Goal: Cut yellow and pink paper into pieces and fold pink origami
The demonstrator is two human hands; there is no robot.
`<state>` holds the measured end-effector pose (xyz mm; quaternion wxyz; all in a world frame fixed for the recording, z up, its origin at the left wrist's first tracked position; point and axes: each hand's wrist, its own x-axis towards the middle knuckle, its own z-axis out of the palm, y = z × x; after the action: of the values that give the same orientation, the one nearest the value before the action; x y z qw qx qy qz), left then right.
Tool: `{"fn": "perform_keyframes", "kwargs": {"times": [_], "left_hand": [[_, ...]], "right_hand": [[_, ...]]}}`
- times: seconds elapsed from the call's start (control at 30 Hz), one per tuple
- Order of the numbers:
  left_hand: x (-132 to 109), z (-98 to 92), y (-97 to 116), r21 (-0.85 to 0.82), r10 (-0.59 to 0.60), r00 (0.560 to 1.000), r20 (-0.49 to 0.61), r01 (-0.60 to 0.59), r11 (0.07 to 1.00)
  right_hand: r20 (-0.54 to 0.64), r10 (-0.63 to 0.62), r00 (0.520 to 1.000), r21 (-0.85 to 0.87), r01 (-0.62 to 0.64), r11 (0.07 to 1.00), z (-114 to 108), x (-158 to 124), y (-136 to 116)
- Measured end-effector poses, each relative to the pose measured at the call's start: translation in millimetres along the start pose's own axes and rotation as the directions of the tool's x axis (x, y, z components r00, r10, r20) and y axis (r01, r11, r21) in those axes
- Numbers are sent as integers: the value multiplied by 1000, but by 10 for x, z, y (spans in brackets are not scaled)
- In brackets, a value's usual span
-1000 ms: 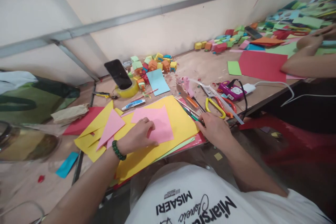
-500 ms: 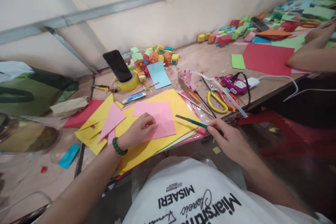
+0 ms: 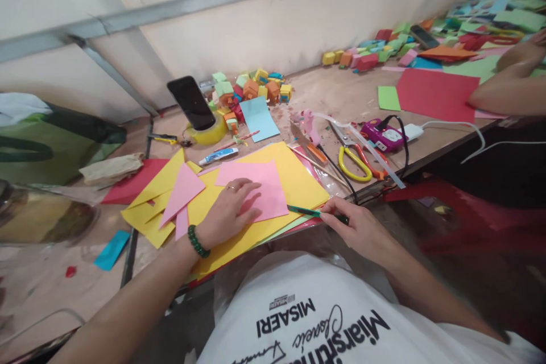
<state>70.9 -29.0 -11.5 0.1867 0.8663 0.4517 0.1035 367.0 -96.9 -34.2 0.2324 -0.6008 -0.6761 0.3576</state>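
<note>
My left hand (image 3: 232, 205) rests on a pink sheet of paper (image 3: 273, 182), fingers spread. The sheet lies on a larger yellow sheet (image 3: 298, 170) at the table edge. My right hand (image 3: 356, 224) is closed on a slim green knife (image 3: 309, 212) with a narrow dark blade. Its tip is at the pink sheet's lower right corner; whether it touches the paper I cannot tell. Beside my left wrist lie a folded pink piece (image 3: 183, 190) and several yellow pieces (image 3: 149, 213).
A phone (image 3: 191, 103) leans on a yellow tape roll (image 3: 209, 132). Paper cubes (image 3: 251, 91) are heaped behind. On the right are a pink glue gun (image 3: 307, 125), yellow-and-red-handled scissors (image 3: 354, 165) and a purple power socket (image 3: 381, 135). Another person's arm (image 3: 507, 94) reaches over red paper (image 3: 439, 96).
My right hand has moved left and down, bringing the knife's tip down to the pink sheet's corner. My left hand's fingers have spread out on the paper.
</note>
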Motion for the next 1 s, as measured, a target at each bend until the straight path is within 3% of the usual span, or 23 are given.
{"fn": "perform_keyframes", "kwargs": {"times": [0.1, 0.23, 0.4, 0.7, 1.0], "left_hand": [[4, 13, -40, 107, 116, 981, 155, -133, 985], [21, 59, -86, 146, 153, 941, 303, -204, 968], [27, 71, -66, 154, 158, 935, 318, -215, 964], [32, 77, -54, 129, 166, 938, 303, -213, 969], [26, 83, -60, 151, 151, 933, 325, -209, 966]], "right_hand": [[5, 6, 1000, -15, -6, 1000, 18, -14, 16], [1, -8, 1000, -30, 8, 1000, 46, -34, 25], [25, -24, 999, 13, 24, 1000, 24, -50, 43], [117, -72, 990, 2, 73, 997, -228, 97, 36], [108, -68, 992, -1, 69, 998, -156, 74, 16]]}}
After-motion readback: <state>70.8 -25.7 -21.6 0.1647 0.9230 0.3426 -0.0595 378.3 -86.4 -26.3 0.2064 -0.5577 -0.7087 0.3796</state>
